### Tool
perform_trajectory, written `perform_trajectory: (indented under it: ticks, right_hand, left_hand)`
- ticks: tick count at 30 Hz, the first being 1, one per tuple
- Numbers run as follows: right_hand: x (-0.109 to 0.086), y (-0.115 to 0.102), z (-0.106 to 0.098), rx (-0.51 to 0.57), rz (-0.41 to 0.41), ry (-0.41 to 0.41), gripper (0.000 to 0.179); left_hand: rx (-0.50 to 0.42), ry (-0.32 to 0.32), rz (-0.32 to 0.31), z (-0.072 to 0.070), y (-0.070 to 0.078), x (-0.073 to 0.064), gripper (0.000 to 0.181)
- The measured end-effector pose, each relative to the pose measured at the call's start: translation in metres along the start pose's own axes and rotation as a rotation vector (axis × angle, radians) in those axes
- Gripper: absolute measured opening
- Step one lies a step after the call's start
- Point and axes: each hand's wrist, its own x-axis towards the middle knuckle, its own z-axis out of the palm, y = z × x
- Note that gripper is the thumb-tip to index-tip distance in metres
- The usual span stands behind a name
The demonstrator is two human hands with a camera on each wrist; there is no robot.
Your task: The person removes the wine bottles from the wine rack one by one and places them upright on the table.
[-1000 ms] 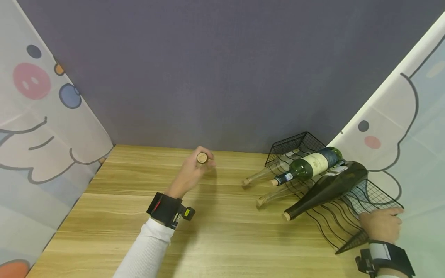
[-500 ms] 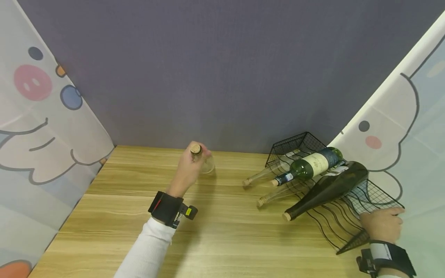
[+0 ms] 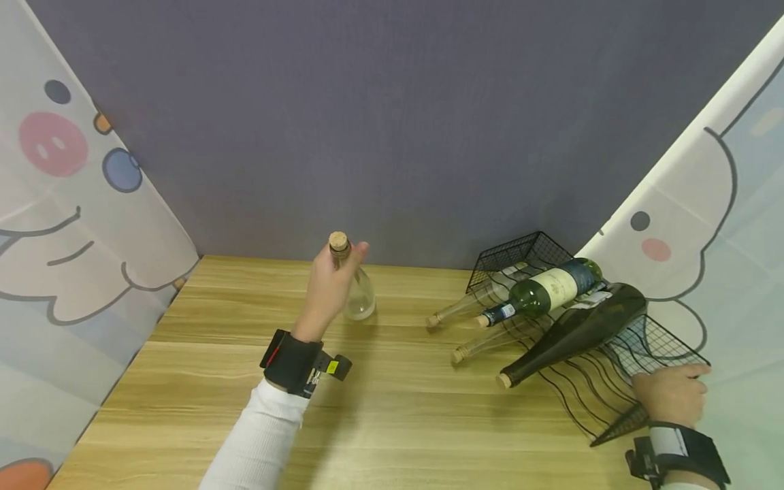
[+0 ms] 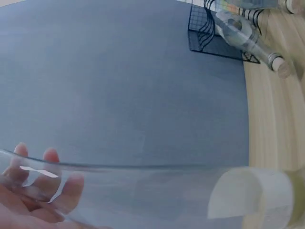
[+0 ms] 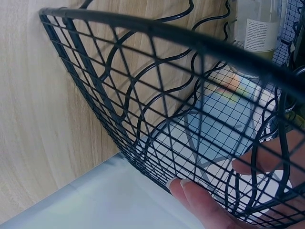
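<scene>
My left hand (image 3: 327, 286) grips a clear glass bottle (image 3: 361, 294) around its neck, and a cork (image 3: 338, 240) shows above the thumb. The bottle's base points down at the table's back part. In the left wrist view, curled fingers (image 4: 72, 193) show through the glass, and a pale label wraps the bottle near its base. My right hand (image 3: 670, 395) holds the near right corner of a black wire wine rack (image 3: 633, 420); in the right wrist view, fingertips (image 5: 190, 191) press on its mesh side (image 5: 157, 59).
On the rack lie a green wine bottle (image 3: 554, 289) with a cream label, a dark bottle (image 3: 588, 333) and two clear corked bottles, one at the back (image 3: 459, 309). The wooden table (image 3: 416, 422) meets a grey backdrop (image 3: 380, 136) behind and printed cloths at both sides.
My left hand has tipped the clear bottle: its cork end moved up and left, and the base came into view below. My right hand stays on the rack.
</scene>
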Motion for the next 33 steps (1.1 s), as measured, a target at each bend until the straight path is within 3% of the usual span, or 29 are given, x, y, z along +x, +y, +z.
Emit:
perform_trajectory:
  ticks: [6,24,29,33]
  right_hand:
    - [-0.002,-0.002,0.004,0.016,-0.035,0.013,0.092]
    - [-0.003,0.001,-0.002,0.022,-0.032,0.006,0.092]
    - [-0.003,0.002,-0.002,0.016,-0.041,0.011,0.092]
    - [-0.003,0.002,-0.003,0.018,-0.045,0.011,0.092]
  left_hand:
    - [0.027,-0.032,-0.043,-0.005,0.009,0.0,0.05]
    - [0.062,-0.157,-0.219,-0.006,0.032,-0.001,0.05]
    - [-0.021,-0.184,-0.248,-0.001,0.032,-0.001,0.043]
    - [-0.095,-0.121,-0.19,0.007,0.018,-0.003,0.028]
